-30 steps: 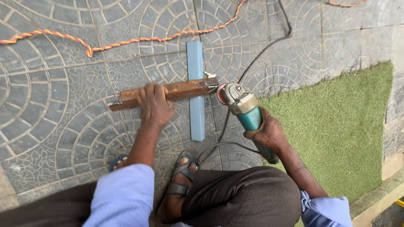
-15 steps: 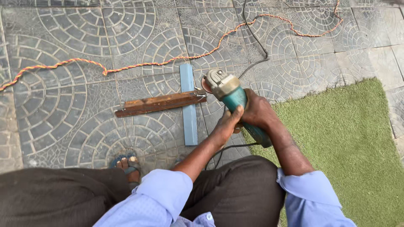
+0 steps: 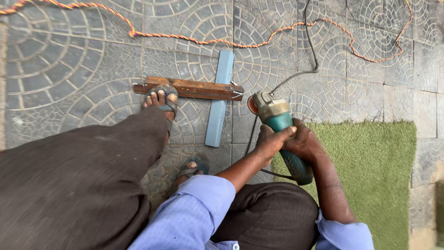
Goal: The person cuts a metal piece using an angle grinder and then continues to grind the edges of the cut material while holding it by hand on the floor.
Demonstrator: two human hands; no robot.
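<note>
Both hands clenched round green angle grinder point(image 3: 280, 127), frame centre-right: left hand point(image 3: 270, 141) forward, right hand point(image 3: 305, 143) behind; disc end toward rusty bar point(image 3: 194, 89).

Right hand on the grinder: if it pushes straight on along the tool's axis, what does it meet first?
Likely the near end of the rusty bar, where it crosses the grey-blue bar. The right hand and left hand aim the grinder up-left, disc beside that end; the gap is unclear.

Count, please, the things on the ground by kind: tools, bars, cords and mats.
Power tools: 1, the green angle grinder, held by the left hand and the right hand
Bars: 2, the rusty brown bar and the grey-blue bar
Cords: 2, the orange cord and the black cable
Mats: 1, the green grass mat
Total: 6
</note>
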